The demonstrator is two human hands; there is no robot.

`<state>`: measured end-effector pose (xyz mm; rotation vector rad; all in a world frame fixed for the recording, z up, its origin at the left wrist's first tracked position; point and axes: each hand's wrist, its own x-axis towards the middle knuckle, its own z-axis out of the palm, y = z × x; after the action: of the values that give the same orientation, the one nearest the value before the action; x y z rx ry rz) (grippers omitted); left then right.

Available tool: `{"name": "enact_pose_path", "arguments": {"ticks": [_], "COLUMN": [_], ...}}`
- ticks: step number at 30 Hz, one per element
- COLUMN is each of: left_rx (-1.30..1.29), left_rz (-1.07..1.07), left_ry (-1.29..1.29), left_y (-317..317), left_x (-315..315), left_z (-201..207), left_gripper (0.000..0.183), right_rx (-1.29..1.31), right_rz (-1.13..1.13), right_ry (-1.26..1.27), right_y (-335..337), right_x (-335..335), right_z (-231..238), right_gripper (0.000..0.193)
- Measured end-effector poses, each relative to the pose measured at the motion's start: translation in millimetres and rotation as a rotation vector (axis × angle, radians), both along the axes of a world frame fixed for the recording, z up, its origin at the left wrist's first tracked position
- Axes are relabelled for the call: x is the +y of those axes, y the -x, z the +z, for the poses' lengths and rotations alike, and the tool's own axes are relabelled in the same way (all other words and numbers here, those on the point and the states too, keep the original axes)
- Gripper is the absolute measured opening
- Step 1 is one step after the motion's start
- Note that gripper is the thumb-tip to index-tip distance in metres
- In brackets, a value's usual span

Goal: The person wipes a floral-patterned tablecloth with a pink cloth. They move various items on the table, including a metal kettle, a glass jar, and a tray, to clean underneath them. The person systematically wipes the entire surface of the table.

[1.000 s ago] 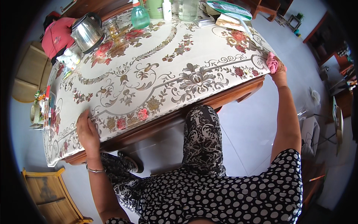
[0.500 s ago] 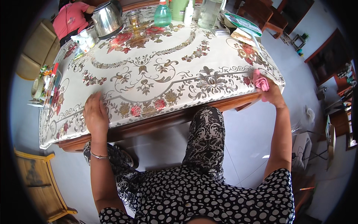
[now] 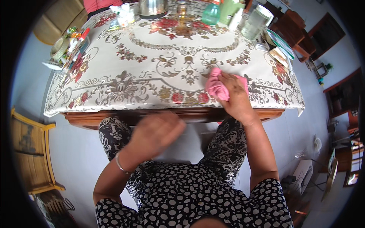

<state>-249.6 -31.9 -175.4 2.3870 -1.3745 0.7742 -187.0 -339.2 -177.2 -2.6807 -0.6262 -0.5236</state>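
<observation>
A crumpled pink cloth (image 3: pixel 218 88) lies on the flowered tablecloth (image 3: pixel 118 72) near the table's front edge, right of the middle. My right hand (image 3: pixel 237 95) presses down on it from above, with the fingers over it. Bunched folds stick out to the left of the fingers, and a flatter corner shows on the right. In front of the table edge, above my lap, my left hand (image 3: pixel 156 133) hangs in the air. It is smeared by motion, so its fingers cannot be read, and no object shows in it.
Along the far side stand a metal kettle (image 3: pixel 153 8), a glass jar (image 3: pixel 182 8), a green spray bottle (image 3: pixel 211 14) and a clear pitcher (image 3: pixel 255 23). A green-rimmed fan (image 3: pixel 280 42) lies at the right. Small items fill a container (image 3: pixel 78 45) at the left edge. A wooden chair (image 3: pixel 33 150) stands left.
My right hand has moved left with the pink cloth, from the right corner toward the middle. My left hand has come off the tablecloth toward my lap. The view has shifted.
</observation>
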Motion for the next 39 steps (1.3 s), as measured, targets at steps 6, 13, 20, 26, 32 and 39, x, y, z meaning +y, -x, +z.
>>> {"name": "enact_pose_path", "arguments": {"ticks": [6, 13, 20, 26, 32, 39], "left_rx": [0.44, 0.31, 0.501, 1.239, 1.226, 1.122], "left_rz": [-0.265, -0.175, -0.018, -0.181, -0.093, 0.044], "left_ry": [-0.321, -0.26, 0.109, 0.712, 0.589, 0.128], "left_y": [3.0, -46.7, -57.9, -55.0, -62.5, -75.1], "left_x": [-7.1, -16.9, -29.2, -11.3, -19.1, -24.0], "left_z": [-51.7, -109.8, -212.1, -130.0, -152.5, -166.1], "left_gripper": [0.025, 0.015, 0.018, 0.031, 0.029, 0.027], "right_rx": [0.045, 0.042, 0.01, 0.046, -0.051, -0.041], "right_rz": [0.231, 0.447, 0.667, 0.777, 0.75, 0.698], "right_ry": [0.134, 0.171, 0.188, 0.106, -0.05, -0.1], "right_y": [-34.4, -61.7, -79.1, -88.9, -84.6, -71.1], "right_x": [108.5, 209.5, 318.5, 413.3, 424.8, 298.2], "right_z": [5.2, 5.0, 1.3, -7.2, -19.3, -7.9], "right_gripper": [0.07, 0.073, 0.07, 0.072, 0.056, 0.05]}}
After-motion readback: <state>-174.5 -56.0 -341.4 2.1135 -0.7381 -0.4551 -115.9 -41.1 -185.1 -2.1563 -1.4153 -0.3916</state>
